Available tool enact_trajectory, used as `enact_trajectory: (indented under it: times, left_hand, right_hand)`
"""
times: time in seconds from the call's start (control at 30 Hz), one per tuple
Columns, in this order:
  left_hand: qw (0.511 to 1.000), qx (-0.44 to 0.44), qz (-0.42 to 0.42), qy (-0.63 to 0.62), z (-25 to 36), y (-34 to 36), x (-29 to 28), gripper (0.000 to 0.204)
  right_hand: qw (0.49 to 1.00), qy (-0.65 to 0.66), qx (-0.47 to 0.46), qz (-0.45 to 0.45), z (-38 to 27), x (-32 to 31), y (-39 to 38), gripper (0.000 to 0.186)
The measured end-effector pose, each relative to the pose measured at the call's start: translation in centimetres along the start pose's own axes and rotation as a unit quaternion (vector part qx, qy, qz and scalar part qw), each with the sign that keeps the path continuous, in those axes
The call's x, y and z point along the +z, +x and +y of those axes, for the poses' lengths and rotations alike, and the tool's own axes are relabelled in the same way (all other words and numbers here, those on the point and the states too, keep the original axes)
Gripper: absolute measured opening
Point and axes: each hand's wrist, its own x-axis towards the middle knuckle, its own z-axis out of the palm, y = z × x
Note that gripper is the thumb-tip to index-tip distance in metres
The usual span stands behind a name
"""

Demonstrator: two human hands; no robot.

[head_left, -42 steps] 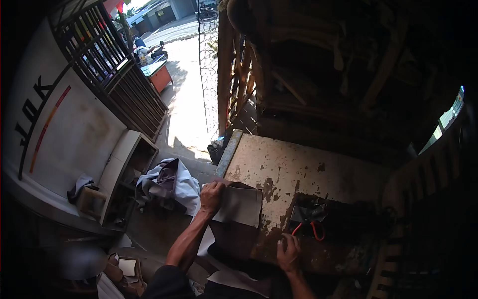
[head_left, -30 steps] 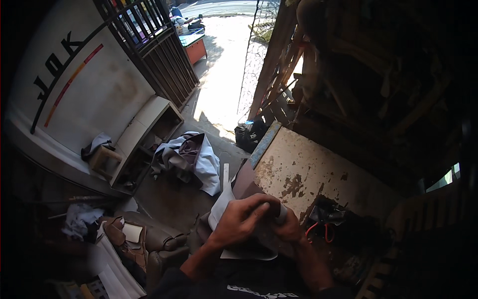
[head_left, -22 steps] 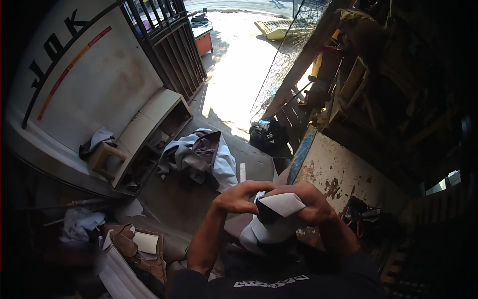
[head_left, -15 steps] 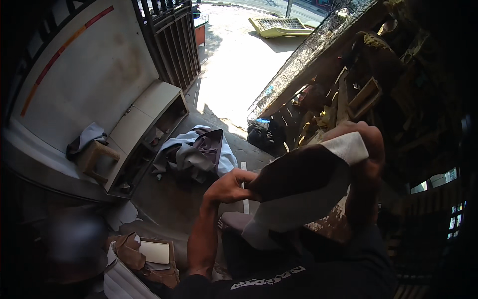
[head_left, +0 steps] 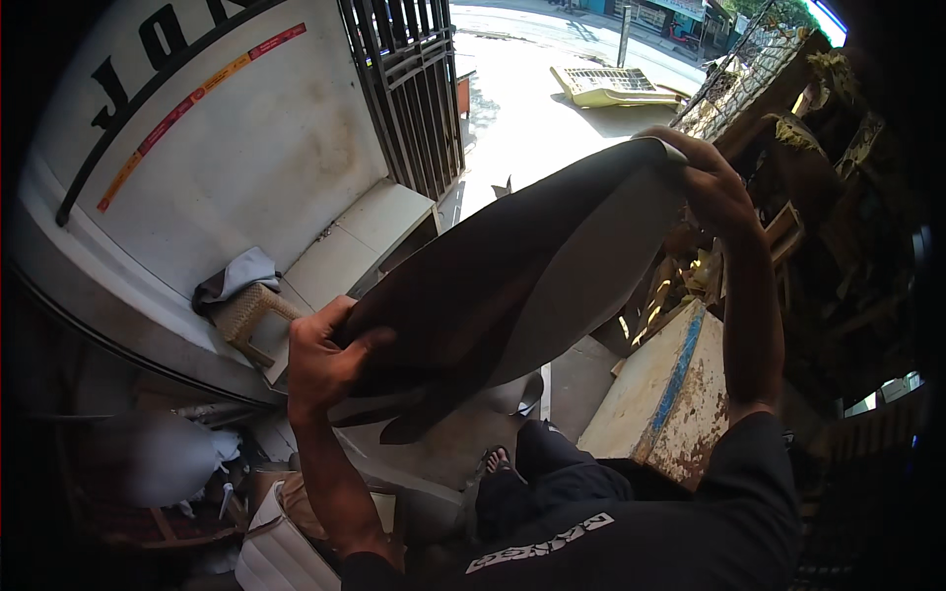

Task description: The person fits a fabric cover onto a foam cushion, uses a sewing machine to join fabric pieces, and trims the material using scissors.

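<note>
A large limp sheet of leatherette-like material (head_left: 463, 266), dark brown on one face and grey on the folded-over part, hangs stretched between my hands. My left hand (head_left: 330, 360) is closed on its lower left end, thumb on the near side. Up at the far right corner, my right hand (head_left: 714, 187) grips the edge, where a thin pale rim shows. Loose dark strips droop from the sheet beneath my left hand. Much of the floor in front of me is hidden behind the sheet.
A low white cabinet (head_left: 345, 236) runs along the left wall, with a woven stool (head_left: 246, 315) and grey cloth (head_left: 246, 276) at its near end. A worn board with a blue stripe (head_left: 645, 384) stands right. Wood scraps (head_left: 838, 197) pile up beyond it.
My hands have risen and spread apart, the left going left and the right up, opening the sheet wider. The fabric pile on the floor is now mostly hidden. The view has shifted.
</note>
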Motion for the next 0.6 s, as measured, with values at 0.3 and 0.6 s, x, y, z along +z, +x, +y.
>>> enact_trajectory:
  times: [0.3,0.6]
  left_hand:
    - [0.963,-0.219,-0.024,0.156,-11.6,-8.4,-0.1,0.015]
    - [0.916,-0.221,0.307,-0.132,-25.7,-0.1,7.7,0.014]
  right_hand:
    - [0.942,-0.079,-0.154,0.289,-6.1,-6.6,-9.3,0.03]
    - [0.953,-0.143,-0.146,0.224,7.1,-14.1,-7.2,0.049]
